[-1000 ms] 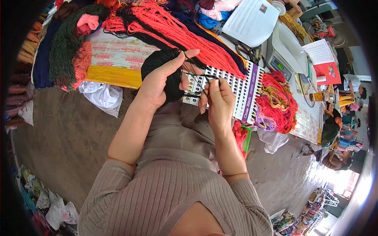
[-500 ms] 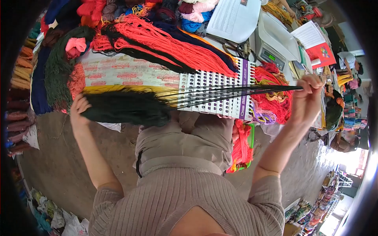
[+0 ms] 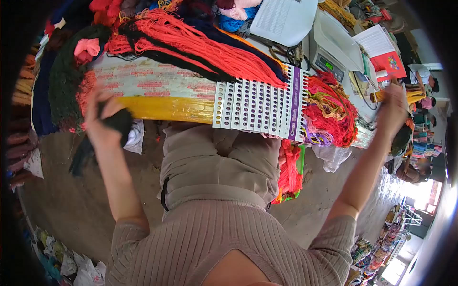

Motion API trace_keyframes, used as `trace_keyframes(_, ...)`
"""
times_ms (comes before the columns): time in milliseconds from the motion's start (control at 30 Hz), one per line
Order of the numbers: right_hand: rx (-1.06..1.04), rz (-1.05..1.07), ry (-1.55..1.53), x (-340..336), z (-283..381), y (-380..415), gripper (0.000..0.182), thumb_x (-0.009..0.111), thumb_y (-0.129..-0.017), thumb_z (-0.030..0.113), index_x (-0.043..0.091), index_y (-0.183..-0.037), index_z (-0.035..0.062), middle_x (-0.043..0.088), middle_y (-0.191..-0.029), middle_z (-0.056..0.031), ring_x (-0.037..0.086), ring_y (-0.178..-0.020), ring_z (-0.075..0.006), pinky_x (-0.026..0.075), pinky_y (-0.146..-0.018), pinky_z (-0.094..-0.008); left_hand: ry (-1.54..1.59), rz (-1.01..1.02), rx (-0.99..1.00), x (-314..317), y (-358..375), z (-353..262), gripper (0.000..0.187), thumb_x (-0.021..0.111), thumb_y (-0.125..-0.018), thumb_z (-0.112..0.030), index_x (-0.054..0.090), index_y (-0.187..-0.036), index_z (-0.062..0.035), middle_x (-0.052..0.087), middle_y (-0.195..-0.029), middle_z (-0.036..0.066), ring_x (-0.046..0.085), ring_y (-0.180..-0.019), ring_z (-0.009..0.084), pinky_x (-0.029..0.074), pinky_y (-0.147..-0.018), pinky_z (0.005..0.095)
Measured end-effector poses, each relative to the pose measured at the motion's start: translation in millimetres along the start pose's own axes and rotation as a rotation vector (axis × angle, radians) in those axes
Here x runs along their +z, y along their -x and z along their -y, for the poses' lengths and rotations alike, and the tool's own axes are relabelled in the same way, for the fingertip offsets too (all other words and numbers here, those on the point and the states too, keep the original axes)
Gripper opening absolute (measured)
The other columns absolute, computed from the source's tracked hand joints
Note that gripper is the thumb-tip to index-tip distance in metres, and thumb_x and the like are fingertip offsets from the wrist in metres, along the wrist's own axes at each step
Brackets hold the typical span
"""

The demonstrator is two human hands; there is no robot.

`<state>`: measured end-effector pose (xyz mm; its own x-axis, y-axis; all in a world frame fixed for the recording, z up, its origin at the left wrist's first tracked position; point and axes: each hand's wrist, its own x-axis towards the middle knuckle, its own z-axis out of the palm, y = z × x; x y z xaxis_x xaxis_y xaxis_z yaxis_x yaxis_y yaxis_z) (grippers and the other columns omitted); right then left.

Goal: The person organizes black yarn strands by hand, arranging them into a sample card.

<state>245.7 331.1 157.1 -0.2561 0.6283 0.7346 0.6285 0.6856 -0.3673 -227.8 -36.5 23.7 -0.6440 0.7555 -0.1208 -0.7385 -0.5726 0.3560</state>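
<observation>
My left hand (image 3: 102, 124), smeared by motion, is closed around a bundle of very dark green, almost black, thread (image 3: 123, 123) at the table's left front edge. Part of the bundle hangs below the hand. Far to the right my right hand (image 3: 393, 107) is raised and blurred, its fingers closed. Thin dark strands (image 3: 368, 123) trail beside it. Between my hands lies a white card with rows of holes (image 3: 238, 107) and a purple strip (image 3: 296, 100). Long coral thread with black strands (image 3: 191, 45) lies across the table behind it.
A digital scale (image 3: 331, 55), printed sheet (image 3: 281, 21) and scissors (image 3: 291, 53) lie at the back. Red mixed thread (image 3: 329, 112) sits right of the card. Dark green skeins (image 3: 67, 86) drape over the left side. Under the table, a green basket (image 3: 301, 167) holds coral thread.
The dark strands stretched between my hands have come away from the card. My right hand has moved farther right; the bundle has swung left and down in my left hand, baring the yellow table edge.
</observation>
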Motion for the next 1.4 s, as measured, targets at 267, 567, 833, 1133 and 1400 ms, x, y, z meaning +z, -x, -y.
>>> trace_keyframes(267, 0.357, 0.772, -0.605, 184, 111, 141, 0.020, 0.058, -0.084, 0.008, 0.053, -0.102, 0.0011, 0.062, -0.070, -0.0089, 0.060, -0.061, -0.0140, 0.047, -0.058, -0.0264, -0.475, 0.164, -0.701, 30, -38, 156, 0.041, 0.050, -0.090, -0.021, 0.045, -0.127, -0.0042, 0.051, -0.126, 0.011, 0.059, -0.079, 0.0116, 0.048, -0.058, 0.0182)
trace_keyframes(567, 0.379, 0.692, -0.469, 221, 99, 170, 0.016, 0.059, -0.084, 0.018, 0.062, -0.086, 0.0031, 0.062, -0.067, -0.0085, 0.061, -0.062, -0.0215, 0.045, -0.058, -0.0308, -0.679, 0.065, -0.969, 32, -57, 212, 0.025, 0.059, -0.086, -0.024, 0.060, -0.102, -0.0047, 0.061, -0.096, 0.003, 0.056, -0.068, 0.0093, 0.043, -0.056, 0.0211)
trace_keyframes(833, 0.291, 0.733, -0.458, 224, 91, 167, 0.018, 0.062, -0.080, 0.018, 0.064, -0.089, 0.0024, 0.063, -0.069, -0.0091, 0.058, -0.058, -0.0175, 0.045, -0.056, -0.0290, -1.046, 0.206, -0.809, 17, -84, 245, 0.014, 0.052, -0.081, -0.014, 0.062, -0.082, -0.0044, 0.059, -0.071, 0.003, 0.048, -0.052, 0.0093, 0.039, -0.050, 0.0229)
trace_keyframes(1133, 0.488, 0.949, -0.533, 233, 86, 153, 0.024, 0.060, -0.080, 0.022, 0.052, -0.095, 0.0054, 0.063, -0.067, -0.0042, 0.060, -0.064, -0.0138, 0.045, -0.059, -0.0269, -1.249, 0.400, -0.682, -2, -92, 256, 0.016, 0.049, -0.088, -0.016, 0.055, -0.081, -0.0041, 0.053, -0.064, 0.001, 0.048, -0.048, 0.0078, 0.039, -0.046, 0.0217)
trace_keyframes(1400, 0.377, 0.929, -0.331, 227, 97, 152, 0.022, 0.059, -0.079, 0.026, 0.054, -0.094, 0.0102, 0.064, -0.069, -0.0050, 0.063, -0.067, -0.0214, 0.045, -0.060, -0.0338, -1.121, 0.137, -0.626, 7, -89, 226, 0.036, 0.048, -0.090, -0.031, 0.064, -0.079, -0.0014, 0.059, -0.067, 0.004, 0.047, -0.052, 0.0097, 0.039, -0.055, 0.0235)
